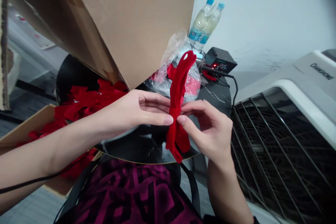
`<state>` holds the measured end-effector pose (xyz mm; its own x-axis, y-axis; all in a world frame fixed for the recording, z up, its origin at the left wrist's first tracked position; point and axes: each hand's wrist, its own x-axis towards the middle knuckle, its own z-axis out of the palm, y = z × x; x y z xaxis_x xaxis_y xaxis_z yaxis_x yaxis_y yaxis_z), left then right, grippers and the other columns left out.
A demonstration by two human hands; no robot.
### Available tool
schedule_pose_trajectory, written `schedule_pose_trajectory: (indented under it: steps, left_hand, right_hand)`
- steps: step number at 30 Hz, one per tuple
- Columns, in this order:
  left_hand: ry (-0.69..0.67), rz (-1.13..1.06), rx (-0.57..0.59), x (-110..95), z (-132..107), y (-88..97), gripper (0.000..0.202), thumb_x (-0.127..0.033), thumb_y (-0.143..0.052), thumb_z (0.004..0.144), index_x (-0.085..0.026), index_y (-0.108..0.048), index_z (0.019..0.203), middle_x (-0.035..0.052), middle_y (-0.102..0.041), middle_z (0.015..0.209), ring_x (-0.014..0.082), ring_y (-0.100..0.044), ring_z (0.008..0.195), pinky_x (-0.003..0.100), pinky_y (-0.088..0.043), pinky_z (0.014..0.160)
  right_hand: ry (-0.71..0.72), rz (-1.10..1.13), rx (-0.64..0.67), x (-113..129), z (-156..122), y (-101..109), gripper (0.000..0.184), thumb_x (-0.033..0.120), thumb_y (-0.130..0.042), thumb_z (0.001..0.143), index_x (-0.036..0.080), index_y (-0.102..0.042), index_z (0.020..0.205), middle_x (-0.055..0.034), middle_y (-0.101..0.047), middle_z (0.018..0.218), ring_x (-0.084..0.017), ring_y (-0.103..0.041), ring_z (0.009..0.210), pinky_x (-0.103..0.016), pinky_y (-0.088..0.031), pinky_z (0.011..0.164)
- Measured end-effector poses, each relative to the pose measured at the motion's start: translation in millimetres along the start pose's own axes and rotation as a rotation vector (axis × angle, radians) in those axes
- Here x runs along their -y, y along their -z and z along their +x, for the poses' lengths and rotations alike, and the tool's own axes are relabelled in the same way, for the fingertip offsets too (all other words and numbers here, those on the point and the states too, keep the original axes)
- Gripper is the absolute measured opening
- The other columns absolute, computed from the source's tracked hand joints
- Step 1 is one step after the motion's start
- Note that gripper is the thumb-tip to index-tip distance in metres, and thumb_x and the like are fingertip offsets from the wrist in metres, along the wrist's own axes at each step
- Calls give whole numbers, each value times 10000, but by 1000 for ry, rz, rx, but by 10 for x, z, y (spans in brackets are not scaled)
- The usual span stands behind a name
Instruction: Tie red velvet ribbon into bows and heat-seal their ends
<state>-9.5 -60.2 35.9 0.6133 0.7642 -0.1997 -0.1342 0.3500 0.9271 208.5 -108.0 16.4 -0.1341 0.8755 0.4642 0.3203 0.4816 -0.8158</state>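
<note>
A red velvet bow (176, 101) is held upright above the round black table, its loop at the top and its tails hanging down. My left hand (147, 108) pinches its middle from the left, thumb in front and fingers behind. From the right, my right hand (207, 122) pinches the same middle between thumb and fingers. A clear plastic bag (168, 59) with red and pink pieces inside lies behind the bow, partly hidden by it. Left of my left hand is a heap of red velvet pieces (94, 99).
A big cardboard box (136, 17) stands at the back. Two bottles (201, 24), a black control box with a lit red light (220, 61) and its cable are at the table's far right. A white heater-like appliance (301, 87) stands right; an open carton (49, 113) with red pieces, lower left.
</note>
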Motion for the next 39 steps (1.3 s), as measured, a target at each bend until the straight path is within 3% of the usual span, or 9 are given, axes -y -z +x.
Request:
schedule_pose_trajectory:
  steps: [6,9,13,17,23,30,39]
  left_hand:
    - [-40,18,-16,18,-76,30,438,-81,-910,728,-239,-853,1132,43,-843,1103,237,-782,1095,299,-612,1017]
    - [-15,-17,-9,4,-120,64,391,-106,-902,748,-221,-853,1118,56,-843,1088,237,-782,1085,275,-627,950]
    - [54,-53,-107,-33,-217,103,343,-174,-890,776,-177,-830,1114,84,-837,1022,220,-796,944,267,-634,808]
    - [71,-27,-190,-78,-380,102,306,-200,-887,773,-168,-806,1067,85,-828,1005,202,-787,887,266,-623,783]
    - [-105,103,-221,-51,-614,22,382,-112,-949,645,-189,-821,997,46,-839,1013,225,-784,990,309,-612,950]
    - [-182,129,-242,2,-742,-23,352,-92,-933,653,-181,-826,976,37,-841,1041,212,-787,959,308,-616,961]
    - [-151,152,-200,-33,-708,76,352,-70,-920,660,-191,-823,976,29,-844,1051,208,-793,970,289,-619,946]
  right_hand:
    - [-9,-12,25,122,-1,-47,149,169,-763,920,245,-729,1044,10,-746,968,-148,-709,876,-293,-588,829]
    - [-28,-30,1,147,3,-79,111,190,-741,945,248,-739,1040,14,-758,963,-142,-721,858,-283,-592,815]
    - [-40,-80,-126,148,-4,-70,62,228,-707,981,240,-766,968,17,-760,845,-135,-719,721,-276,-594,697]
    - [-28,-160,-236,238,-64,-92,93,274,-732,968,242,-769,889,13,-739,748,-133,-674,599,-281,-559,578]
    - [0,-120,-19,511,-157,-340,54,278,-758,941,234,-729,929,17,-746,817,-121,-689,693,-251,-585,644]
    - [6,-27,28,506,-178,-441,56,205,-749,922,226,-709,954,3,-733,864,-132,-679,740,-268,-589,695]
    - [-27,18,61,463,-132,-463,104,216,-785,893,228,-716,970,2,-734,870,-140,-684,747,-282,-596,698]
